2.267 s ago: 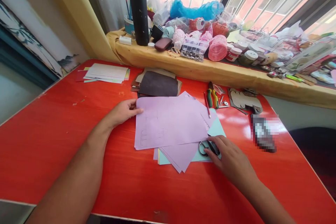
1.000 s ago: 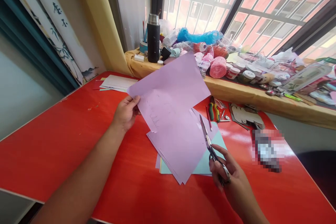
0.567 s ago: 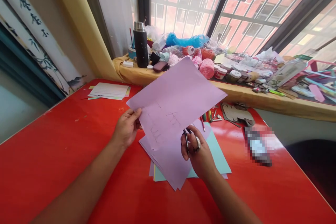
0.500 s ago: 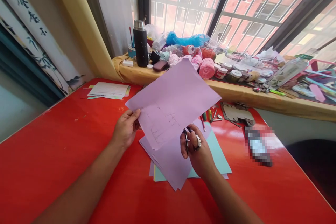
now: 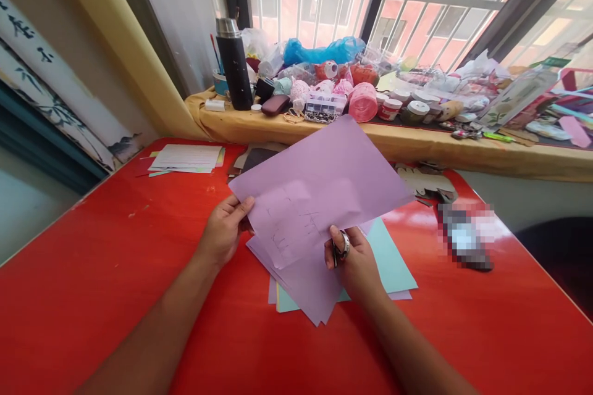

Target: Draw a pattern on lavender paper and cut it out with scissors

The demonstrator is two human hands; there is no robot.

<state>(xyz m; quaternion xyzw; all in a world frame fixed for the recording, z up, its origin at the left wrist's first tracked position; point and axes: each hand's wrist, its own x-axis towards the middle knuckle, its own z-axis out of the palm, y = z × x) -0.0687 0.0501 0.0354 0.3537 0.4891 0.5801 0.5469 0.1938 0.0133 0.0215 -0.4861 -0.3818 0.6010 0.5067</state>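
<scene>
A purple sheet of paper (image 5: pixel 324 166) with faint pencil lines is held up, tilted, above the table. My left hand (image 5: pixel 227 228) pinches its left edge between thumb and fingers. At its lower right edge is my right hand (image 5: pixel 354 259), with the thumb on top of the paper. Scissors (image 5: pixel 341 247) are in the right hand, their handle loops around the fingers; the blades are hidden. Beneath lie more purple sheets (image 5: pixel 315 296) and light blue paper (image 5: pixel 393 262) in a loose stack.
Several white cards (image 5: pixel 185 157) lie at the red table's (image 5: pixel 115 296) far left. Cut cardboard (image 5: pixel 426 182) and a blurred-out object (image 5: pixel 466 241) are on the right. Behind, a cloth-covered sill (image 5: pixel 278 129) holds a black thermos (image 5: pixel 235 68), jars (image 5: pixel 414 112) and bags.
The purple sheet has shifted slightly right and tips lower, with small bulges in it. My right thumb has moved onto the paper's edge. The camera view has shifted slightly.
</scene>
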